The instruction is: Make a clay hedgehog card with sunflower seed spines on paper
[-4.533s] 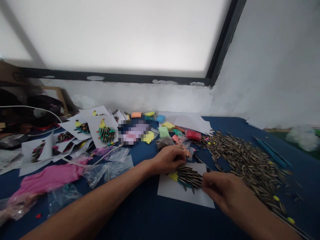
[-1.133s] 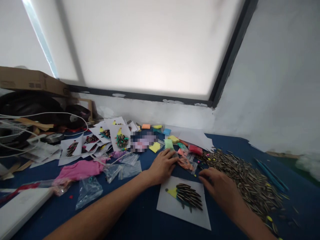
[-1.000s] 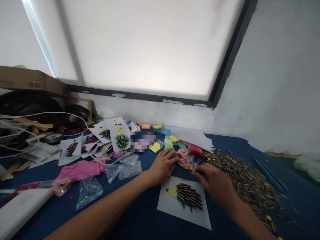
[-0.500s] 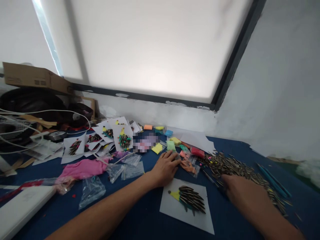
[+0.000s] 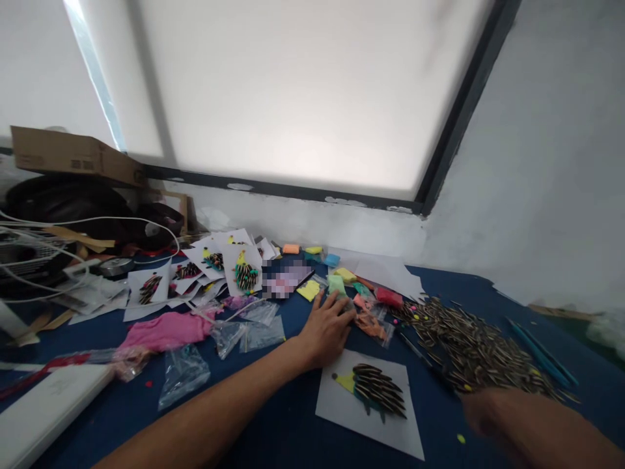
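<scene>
My left hand (image 5: 328,327) lies on the blue table with its fingers spread, close to the light green clay packet (image 5: 336,284) and the orange clay (image 5: 370,322). Just below it is a white paper card (image 5: 336,412) bearing a hedgehog picture (image 5: 378,391), with a yellow clay head and spines of dark striped seeds. My right hand (image 5: 491,412) is blurred by motion at the near side of the sunflower seed pile (image 5: 481,348); its fingers cannot be made out. Beside it a dark, slim tool (image 5: 424,359) lies slantwise. A small yellow piece (image 5: 461,438) rests near the hand.
Finished-looking hedgehog cards (image 5: 247,273) are stacked at the back left. Pink clay (image 5: 168,329) and clear plastic bags (image 5: 183,374) lie at left, near a white box (image 5: 53,413). A red clay packet (image 5: 389,297) and a teal tool (image 5: 541,352) flank the seeds.
My right hand has drawn back from the seed pile toward me, uncovering more seeds. A yellow piece now shows on the table near it. My left hand has stayed about where it was.
</scene>
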{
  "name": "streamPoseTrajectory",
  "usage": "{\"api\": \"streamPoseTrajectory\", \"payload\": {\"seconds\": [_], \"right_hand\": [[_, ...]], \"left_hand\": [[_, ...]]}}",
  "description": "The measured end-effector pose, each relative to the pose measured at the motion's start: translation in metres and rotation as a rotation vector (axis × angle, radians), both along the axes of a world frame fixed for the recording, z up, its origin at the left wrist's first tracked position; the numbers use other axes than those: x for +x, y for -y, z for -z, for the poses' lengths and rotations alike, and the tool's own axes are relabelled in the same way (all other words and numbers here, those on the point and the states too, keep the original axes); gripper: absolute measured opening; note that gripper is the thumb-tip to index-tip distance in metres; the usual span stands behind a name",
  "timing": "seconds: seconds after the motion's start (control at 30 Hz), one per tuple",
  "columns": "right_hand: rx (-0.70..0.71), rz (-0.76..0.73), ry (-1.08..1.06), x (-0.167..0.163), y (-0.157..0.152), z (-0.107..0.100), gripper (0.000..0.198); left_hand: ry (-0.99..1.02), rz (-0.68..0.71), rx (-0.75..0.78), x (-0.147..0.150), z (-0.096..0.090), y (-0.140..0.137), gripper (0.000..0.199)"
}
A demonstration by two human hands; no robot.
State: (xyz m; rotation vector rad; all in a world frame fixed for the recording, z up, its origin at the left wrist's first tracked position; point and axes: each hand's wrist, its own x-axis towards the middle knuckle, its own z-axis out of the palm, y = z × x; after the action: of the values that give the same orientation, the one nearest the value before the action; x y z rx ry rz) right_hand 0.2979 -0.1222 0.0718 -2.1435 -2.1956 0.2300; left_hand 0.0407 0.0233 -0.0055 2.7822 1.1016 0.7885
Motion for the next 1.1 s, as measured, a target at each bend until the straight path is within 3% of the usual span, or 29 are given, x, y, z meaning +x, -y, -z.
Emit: {"api": "streamPoseTrajectory", "payload": {"seconds": [0.1, 0.23, 0.37, 0.53, 0.67, 1.1], "right_hand": [[-0.105, -0.072, 0.066, -0.025, -0.007, -0.011, 0.019], [-0.146, -0.135, -0.013, -0.041, -0.021, -0.003, 0.025], [-0.135, -0.083, 0.014, -0.04, -0.029, 0.01, 0.031], [-0.297, 0.048, 0.204, -0.041, -0.023, -0.001, 0.029], [-0.256, 0.094, 0.251, -0.05, -0.027, -0.011, 0.03], [-0.032, -0.068, 0.24, -0.094, -0.087, -0.023, 0.026]], "left_hand": [[0.01, 0.057, 0.031, 0.002, -0.003, 0.001, 0.039], [0.028, 0.19, 0.008, 0.006, -0.004, 0.005, 0.036], [0.046, 0.207, -0.025, 0.008, -0.002, 0.007, 0.031], [0.051, 0.211, -0.034, 0.009, -0.001, 0.006, 0.031], [0.054, 0.192, -0.021, 0.008, 0.0, 0.006, 0.032], [-0.008, 0.227, 0.017, 0.009, 0.005, 0.001, 0.034]]}}
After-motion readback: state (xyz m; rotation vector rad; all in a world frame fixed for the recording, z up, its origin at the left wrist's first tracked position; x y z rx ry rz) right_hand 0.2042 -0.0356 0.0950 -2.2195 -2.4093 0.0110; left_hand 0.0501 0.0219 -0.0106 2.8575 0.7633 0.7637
